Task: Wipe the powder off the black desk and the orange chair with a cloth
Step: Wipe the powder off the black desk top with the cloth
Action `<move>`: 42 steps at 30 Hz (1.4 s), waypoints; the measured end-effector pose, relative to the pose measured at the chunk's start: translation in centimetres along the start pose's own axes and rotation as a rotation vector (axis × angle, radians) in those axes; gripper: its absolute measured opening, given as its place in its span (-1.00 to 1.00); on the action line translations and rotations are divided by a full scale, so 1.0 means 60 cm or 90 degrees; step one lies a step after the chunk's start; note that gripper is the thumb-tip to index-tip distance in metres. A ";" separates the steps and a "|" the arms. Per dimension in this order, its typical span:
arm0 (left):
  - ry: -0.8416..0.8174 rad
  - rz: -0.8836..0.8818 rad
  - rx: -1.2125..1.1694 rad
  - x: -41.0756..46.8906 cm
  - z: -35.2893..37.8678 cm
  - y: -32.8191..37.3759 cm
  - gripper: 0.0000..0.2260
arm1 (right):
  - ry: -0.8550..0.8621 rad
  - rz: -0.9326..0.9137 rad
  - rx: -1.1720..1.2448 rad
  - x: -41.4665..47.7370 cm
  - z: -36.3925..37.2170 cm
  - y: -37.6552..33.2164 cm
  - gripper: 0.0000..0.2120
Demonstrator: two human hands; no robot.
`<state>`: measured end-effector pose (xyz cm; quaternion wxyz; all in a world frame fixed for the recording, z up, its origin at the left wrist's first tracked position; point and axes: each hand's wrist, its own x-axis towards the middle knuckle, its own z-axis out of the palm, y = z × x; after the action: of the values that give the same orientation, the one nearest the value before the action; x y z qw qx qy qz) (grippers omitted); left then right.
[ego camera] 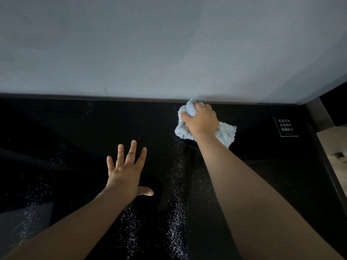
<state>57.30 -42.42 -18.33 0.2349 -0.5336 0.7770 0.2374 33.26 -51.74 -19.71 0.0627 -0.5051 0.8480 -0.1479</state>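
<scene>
The fingers (189, 113) of the right hand (201, 120) are clenched round a pale blue cloth (226, 132), bunching its fluffy pile into a wad that is pressed down on the black tabletop (75, 128). The wad lies at the far edge of the tabletop, its top tuft touching the line where the surface meets the grey wall (169, 44). Its longer stretch runs on a slant, from that tuft by the wall down toward the near right, where a loose flap spreads out from under the wrist; a smaller lobe shows to the left of the hand.

The fingers (133, 150) of the left hand (127, 173) are straight and spread, grasping nothing, palm down over the tabletop with the thumb pointing right; whether the palm touches the surface cannot be told. This hand is nearer the person and to the left, well apart from the cloth.

White powder (176, 212) lies in speckled bands between the two forearms, running from the near edge toward the cloth, with thinner scatter at far left. A small black label (286, 126) with white characters sits on the tabletop to the right of the cloth. Beyond the right edge, pale flooring (336, 147) shows.
</scene>
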 end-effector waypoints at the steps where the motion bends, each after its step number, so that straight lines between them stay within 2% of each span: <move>1: -0.001 0.000 -0.002 0.000 0.000 0.000 0.14 | 0.000 -0.001 -0.002 -0.007 -0.001 0.002 -0.54; 23: -0.002 -0.002 0.007 -0.002 -0.003 0.002 0.15 | -0.044 0.024 -0.049 -0.168 -0.026 0.044 -0.50; 37: 0.006 -0.001 0.014 -0.006 -0.005 0.004 0.15 | -0.059 0.067 -0.010 -0.261 -0.040 0.067 -0.53; 42: 0.015 0.010 -0.001 -0.020 -0.007 0.014 0.08 | -0.073 0.078 -0.010 -0.298 -0.047 0.073 -0.52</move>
<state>56.82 -41.57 -17.17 0.2233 -0.5306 0.7837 0.2334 37.49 -33.59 -19.20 0.1165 -0.4602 0.8735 -0.1078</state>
